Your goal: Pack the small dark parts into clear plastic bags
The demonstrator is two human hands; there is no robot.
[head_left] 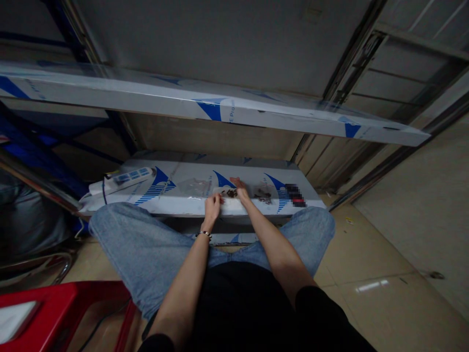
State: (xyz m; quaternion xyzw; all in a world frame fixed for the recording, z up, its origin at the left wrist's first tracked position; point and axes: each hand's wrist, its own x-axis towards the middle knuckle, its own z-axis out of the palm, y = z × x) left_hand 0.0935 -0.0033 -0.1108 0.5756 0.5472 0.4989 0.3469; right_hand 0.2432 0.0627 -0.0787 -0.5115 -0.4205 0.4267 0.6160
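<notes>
My left hand (212, 206) is closed, its fingertips pinched at the left edge of a small white sheet or packet (232, 206). Dark brown pieces (230, 193) lie on the white thing, between my hands; they are too small to name. My right hand (241, 189) is at its right side, fingers stretched out to the left above the pieces and thumb hidden. Left of my hands, a clear plastic bag (196, 188) lies flat. To the right sits another clear bag (262, 194) with similar brown pieces.
A film-covered metal shelf (183, 205) bears these things, with a white power strip (126, 180) at left and a pixelated dark object (295, 195) at right. A second shelf (249, 117) crosses above. A red plastic stool (69, 298) stands at lower left.
</notes>
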